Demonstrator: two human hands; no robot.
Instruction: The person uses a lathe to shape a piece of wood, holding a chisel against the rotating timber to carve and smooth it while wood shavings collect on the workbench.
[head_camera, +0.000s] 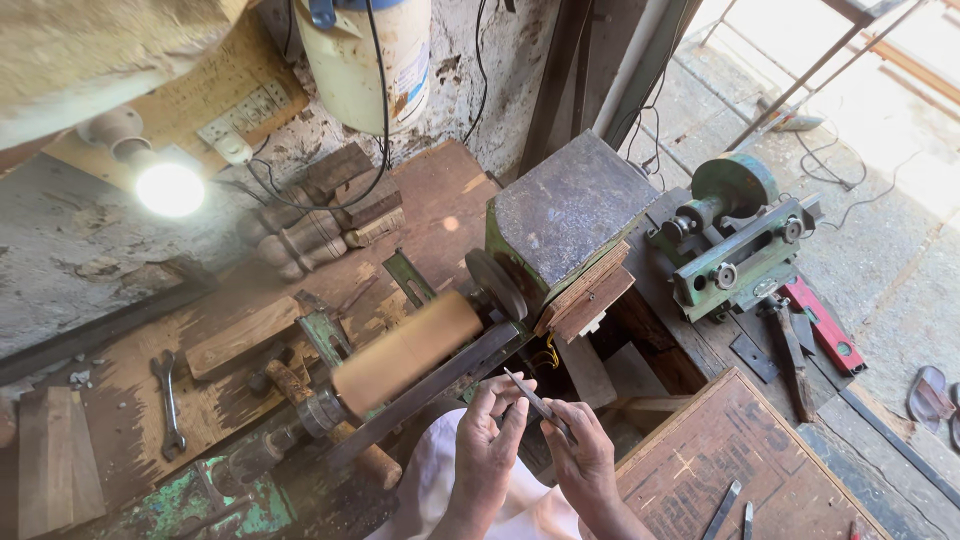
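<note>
Both of my hands hold a thin flat metal blade (530, 397) just in front of the lathe. My left hand (489, 437) pinches its upper part with the fingertips. My right hand (582, 455) grips its lower end. Just beyond them a round tan wooden blank (405, 352) is mounted lengthwise on the lathe, above the long dark tool rest (440, 385). A dark round faceplate (496, 284) sits at the blank's right end, against the green headstock (565, 215).
A wrench (168, 400) and wood blocks (240, 335) lie on the dusty bench at left. A lit bulb (170, 188) glares at upper left. A green machine part (735, 245), a red level (825, 325) and chisels (722, 510) on a wooden board are at right.
</note>
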